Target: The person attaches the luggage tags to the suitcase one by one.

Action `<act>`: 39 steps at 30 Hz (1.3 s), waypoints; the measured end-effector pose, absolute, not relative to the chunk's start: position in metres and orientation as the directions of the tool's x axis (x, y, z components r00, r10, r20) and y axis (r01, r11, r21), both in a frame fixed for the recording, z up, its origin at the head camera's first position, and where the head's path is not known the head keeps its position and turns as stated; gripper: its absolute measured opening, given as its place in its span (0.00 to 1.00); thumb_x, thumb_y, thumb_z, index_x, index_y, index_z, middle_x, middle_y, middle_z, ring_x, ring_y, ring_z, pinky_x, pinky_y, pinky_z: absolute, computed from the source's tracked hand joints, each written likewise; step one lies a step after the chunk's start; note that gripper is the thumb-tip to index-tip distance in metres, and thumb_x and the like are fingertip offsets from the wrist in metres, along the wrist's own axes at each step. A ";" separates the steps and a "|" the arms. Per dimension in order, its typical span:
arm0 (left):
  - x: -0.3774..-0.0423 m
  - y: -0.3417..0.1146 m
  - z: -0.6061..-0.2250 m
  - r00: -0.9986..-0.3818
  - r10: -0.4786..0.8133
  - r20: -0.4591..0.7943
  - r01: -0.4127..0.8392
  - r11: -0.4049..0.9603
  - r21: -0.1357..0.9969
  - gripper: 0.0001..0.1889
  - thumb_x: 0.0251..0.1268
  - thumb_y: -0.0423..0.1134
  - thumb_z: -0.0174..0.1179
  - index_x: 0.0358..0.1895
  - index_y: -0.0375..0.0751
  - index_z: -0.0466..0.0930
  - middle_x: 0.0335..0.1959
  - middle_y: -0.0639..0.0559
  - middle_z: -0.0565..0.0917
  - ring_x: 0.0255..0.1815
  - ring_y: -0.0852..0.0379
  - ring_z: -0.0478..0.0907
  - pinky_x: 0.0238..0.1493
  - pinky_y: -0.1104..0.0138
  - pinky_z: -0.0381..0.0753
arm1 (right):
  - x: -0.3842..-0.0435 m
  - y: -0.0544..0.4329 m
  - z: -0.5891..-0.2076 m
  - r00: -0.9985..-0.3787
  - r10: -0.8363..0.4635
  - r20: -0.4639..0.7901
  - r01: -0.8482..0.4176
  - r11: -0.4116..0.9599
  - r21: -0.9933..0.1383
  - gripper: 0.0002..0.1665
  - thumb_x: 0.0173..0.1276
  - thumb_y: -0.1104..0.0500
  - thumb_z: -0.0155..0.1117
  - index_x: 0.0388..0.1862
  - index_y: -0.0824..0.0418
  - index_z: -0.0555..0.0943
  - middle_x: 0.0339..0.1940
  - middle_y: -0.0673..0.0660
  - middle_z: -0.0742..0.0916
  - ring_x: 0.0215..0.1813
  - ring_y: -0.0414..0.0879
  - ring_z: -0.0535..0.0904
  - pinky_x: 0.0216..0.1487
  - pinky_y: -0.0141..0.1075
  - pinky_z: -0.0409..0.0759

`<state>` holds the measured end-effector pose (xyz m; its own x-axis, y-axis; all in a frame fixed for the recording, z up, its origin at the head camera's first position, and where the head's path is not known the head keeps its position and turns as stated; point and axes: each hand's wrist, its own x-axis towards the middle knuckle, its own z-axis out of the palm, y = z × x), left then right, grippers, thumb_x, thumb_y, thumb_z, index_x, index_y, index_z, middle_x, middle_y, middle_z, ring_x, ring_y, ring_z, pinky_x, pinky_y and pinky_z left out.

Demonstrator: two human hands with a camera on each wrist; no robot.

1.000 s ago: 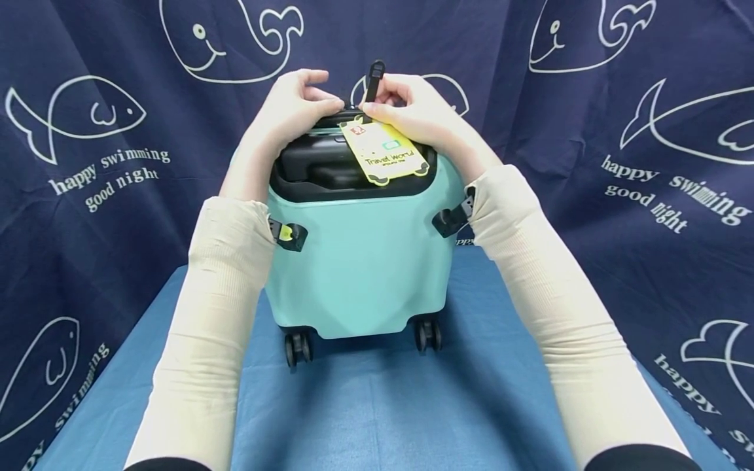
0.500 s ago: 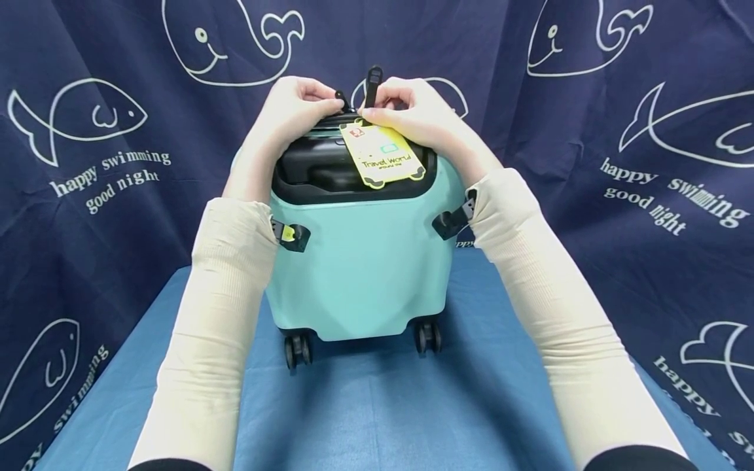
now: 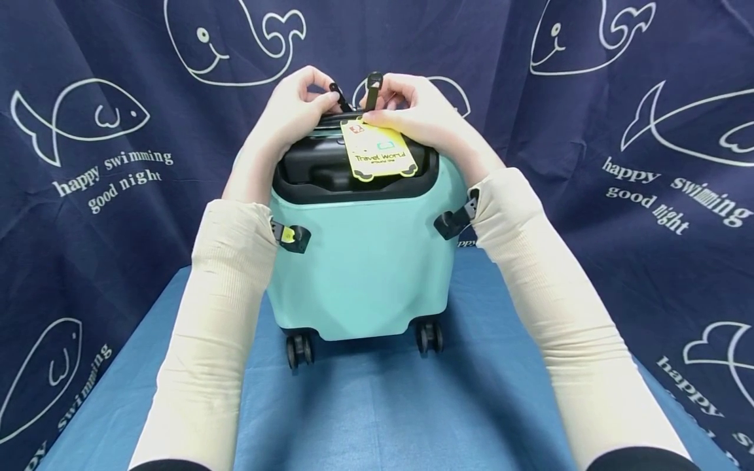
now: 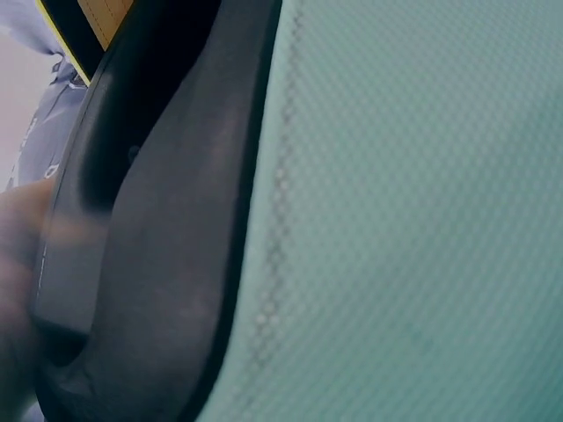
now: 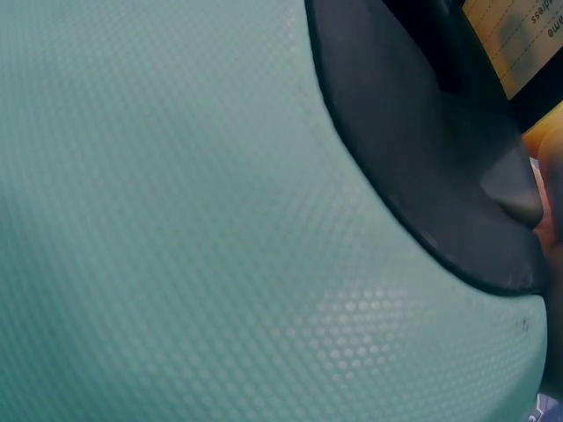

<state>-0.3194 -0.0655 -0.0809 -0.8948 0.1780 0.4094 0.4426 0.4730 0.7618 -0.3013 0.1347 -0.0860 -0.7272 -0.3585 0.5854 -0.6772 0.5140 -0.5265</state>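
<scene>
A turquoise suitcase (image 3: 362, 275) stands upright with a black recessed handle (image 3: 321, 157) on its top. Over the handle lies a yellow luggage tag (image 3: 379, 150) printed "Travel World". Its black strap (image 3: 373, 95) sticks up by my right hand (image 3: 424, 111), whose thumb and fingers pinch the tag's upper end at the strap. My left hand (image 3: 288, 108) pinches the other strap end (image 3: 340, 97) between thumb and forefinger. The tag's lined back (image 5: 519, 40) shows at the corner of the right wrist view. Blurred fingers appear at the left edge of the left wrist view.
Double wheels (image 3: 300, 350) carry the suitcase on a blue cloth-covered table (image 3: 365, 412). A dark blue curtain (image 3: 129, 216) with white whale and fish drawings hangs behind and at both sides. Small black wrist cameras (image 3: 452, 222) sit at both cuffs.
A black strap end has come up into my left hand's fingertips. The tag has swung straighter and slightly upward, while the strap at my right hand has sunk a little. The suitcase stays put.
</scene>
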 end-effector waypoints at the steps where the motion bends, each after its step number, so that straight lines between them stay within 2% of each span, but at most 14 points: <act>1: -0.319 -0.066 -0.081 -0.893 0.177 0.413 0.446 0.466 0.765 0.03 0.68 0.40 0.54 0.35 0.52 0.70 0.22 0.64 0.79 0.32 0.67 0.77 0.36 0.73 0.66 | -0.301 0.134 -0.086 -0.728 -0.357 0.585 -0.676 0.516 -0.526 0.06 0.60 0.58 0.65 0.26 0.56 0.77 0.22 0.46 0.76 0.27 0.39 0.69 0.34 0.28 0.64; 8: -0.318 -0.066 -0.080 -0.884 0.176 0.433 0.466 0.375 0.801 0.03 0.67 0.38 0.54 0.34 0.50 0.70 0.21 0.62 0.81 0.33 0.67 0.79 0.40 0.74 0.69 | -0.299 0.133 -0.083 -0.760 -0.331 0.559 -0.638 0.545 -0.544 0.10 0.62 0.53 0.64 0.26 0.57 0.77 0.22 0.46 0.75 0.29 0.40 0.69 0.35 0.29 0.63; 13: -0.319 -0.066 -0.081 -0.875 0.181 0.450 0.485 0.304 0.820 0.02 0.67 0.36 0.54 0.39 0.45 0.72 0.24 0.60 0.82 0.33 0.66 0.80 0.43 0.74 0.72 | -0.298 0.134 -0.083 -0.746 -0.340 0.572 -0.653 0.543 -0.528 0.10 0.61 0.53 0.65 0.27 0.58 0.80 0.28 0.44 0.79 0.30 0.40 0.69 0.35 0.28 0.63; 17: -0.319 -0.066 -0.081 -0.859 0.178 0.479 0.511 0.262 0.819 0.04 0.66 0.35 0.54 0.41 0.41 0.73 0.25 0.58 0.82 0.34 0.65 0.81 0.45 0.73 0.74 | -0.299 0.134 -0.083 -0.731 -0.349 0.587 -0.669 0.535 -0.515 0.10 0.60 0.54 0.67 0.25 0.58 0.81 0.29 0.43 0.80 0.30 0.40 0.69 0.34 0.28 0.63; 23: -0.319 -0.067 -0.080 -0.855 0.171 0.490 0.518 0.210 0.829 0.02 0.65 0.35 0.57 0.37 0.45 0.74 0.23 0.59 0.82 0.32 0.64 0.82 0.44 0.73 0.77 | -0.298 0.133 -0.081 -0.726 -0.364 0.583 -0.679 0.509 -0.528 0.08 0.59 0.56 0.68 0.26 0.60 0.82 0.35 0.46 0.83 0.35 0.40 0.73 0.37 0.28 0.64; 28: -0.318 -0.067 -0.078 -0.858 0.180 0.481 0.510 0.185 0.840 0.02 0.64 0.35 0.58 0.37 0.46 0.74 0.24 0.58 0.83 0.32 0.64 0.82 0.46 0.72 0.78 | -0.297 0.133 -0.081 -0.742 -0.350 0.572 -0.663 0.510 -0.548 0.07 0.59 0.56 0.68 0.29 0.59 0.81 0.28 0.46 0.80 0.31 0.41 0.70 0.36 0.28 0.64; 33: -0.319 -0.068 -0.078 -0.871 0.195 0.452 0.489 0.231 0.841 0.05 0.65 0.39 0.58 0.41 0.44 0.75 0.26 0.58 0.83 0.33 0.65 0.82 0.50 0.72 0.76 | -0.299 0.132 -0.082 -0.758 -0.330 0.563 -0.650 0.450 -0.612 0.08 0.59 0.59 0.67 0.35 0.59 0.79 0.24 0.47 0.77 0.28 0.40 0.70 0.36 0.28 0.66; 39: -0.318 -0.068 -0.079 -0.875 0.200 0.441 0.484 0.385 0.786 0.08 0.58 0.43 0.65 0.35 0.46 0.78 0.28 0.61 0.83 0.35 0.66 0.78 0.43 0.74 0.70 | -0.298 0.133 -0.085 -0.802 -0.282 0.526 -0.597 0.384 -0.704 0.06 0.64 0.58 0.63 0.36 0.59 0.79 0.26 0.47 0.81 0.30 0.39 0.73 0.37 0.28 0.69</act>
<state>-0.3177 -0.0680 -0.0793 -0.8752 0.1998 0.4406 0.4837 0.3854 0.7858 -0.2975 0.1326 -0.0847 -0.8023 -0.2817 0.5263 -0.5969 0.3842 -0.7043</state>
